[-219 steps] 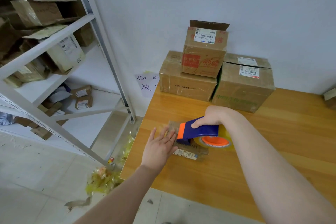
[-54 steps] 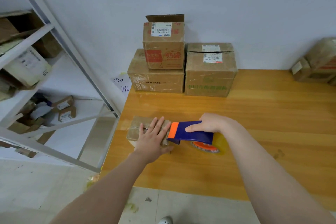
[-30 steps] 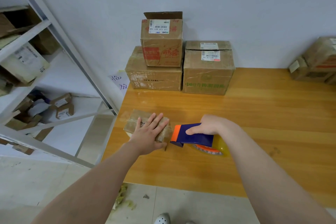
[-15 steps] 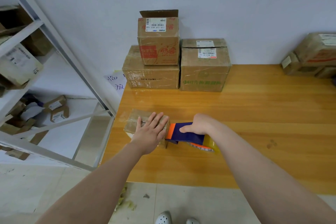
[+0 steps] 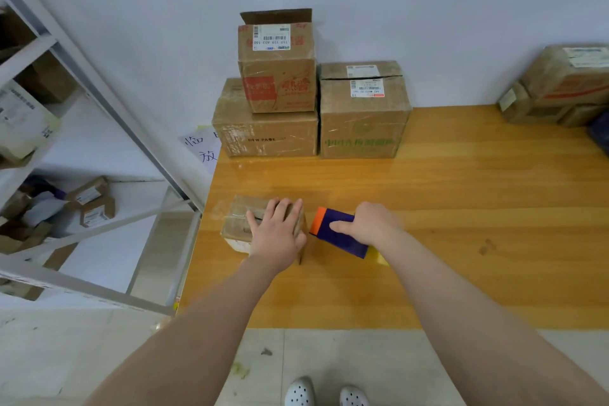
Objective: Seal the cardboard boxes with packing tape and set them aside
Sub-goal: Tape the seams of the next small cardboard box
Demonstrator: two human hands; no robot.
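Left hand (image 5: 277, 236) flat on box (image 5: 238, 223); right hand (image 5: 370, 224) grips dispenser (image 5: 341, 237), nose pointing left

My left hand (image 5: 278, 234) lies flat on the small box (image 5: 240, 224) near the table's (image 5: 461, 241) left edge, at my 11 o'clock, and the tape dispenser (image 5: 339, 234) in my right hand (image 5: 372, 224) sits just beside it at its 3 o'clock. At 12 o'clock, against the wall, two boxes (image 5: 362, 119) stand side by side, the left one carrying a third box (image 5: 278, 76). More boxes (image 5: 560, 86) sit at 2 o'clock, and the shelf rack (image 5: 99, 102) stands off the table at 9 o'clock.
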